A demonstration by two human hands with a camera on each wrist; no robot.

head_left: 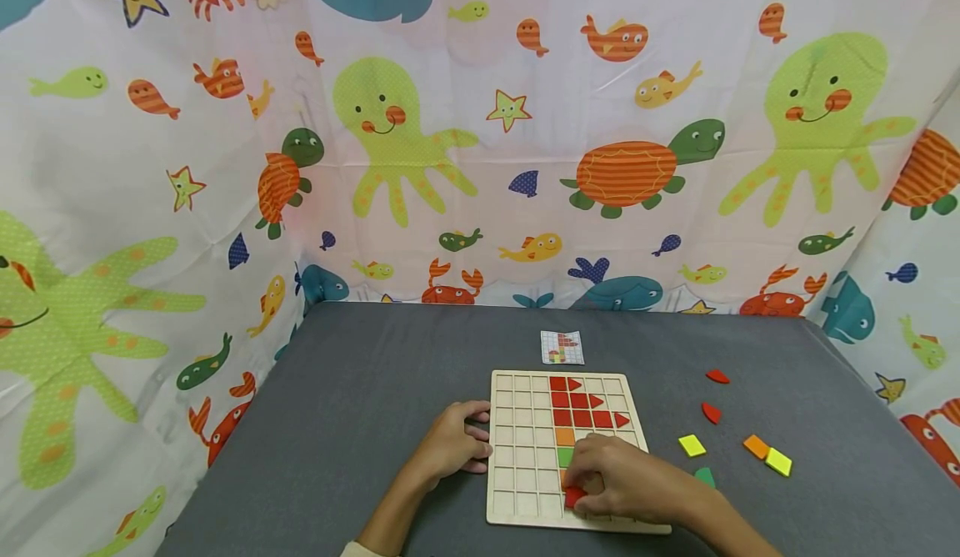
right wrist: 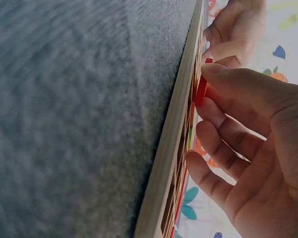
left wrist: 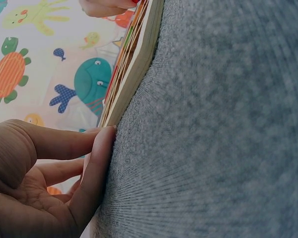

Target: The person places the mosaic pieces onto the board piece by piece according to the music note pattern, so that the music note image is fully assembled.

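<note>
The wooden grid board (head_left: 525, 503) lies flat on the grey cloth, several colored tiles in its cells. My right hand (head_left: 626, 478) is over its lower part and pinches a red tile (right wrist: 202, 84) between thumb and forefinger; in the right wrist view the tile stands tilted near the board's surface. Under that hand part of an orange tile is hidden, below a green tile (head_left: 566, 457). My left hand (head_left: 450, 444) rests against the board's left edge; in the left wrist view its thumb (left wrist: 64, 141) and fingertips touch that edge.
Behind the board lies a small printed pattern card (head_left: 562, 348). Loose tiles are scattered on the right: red ones (head_left: 711, 413), yellow ones (head_left: 692, 445), an orange one (head_left: 756, 446) and a green one (head_left: 705, 477). A patterned sea-animal curtain (head_left: 480, 265) surrounds the table.
</note>
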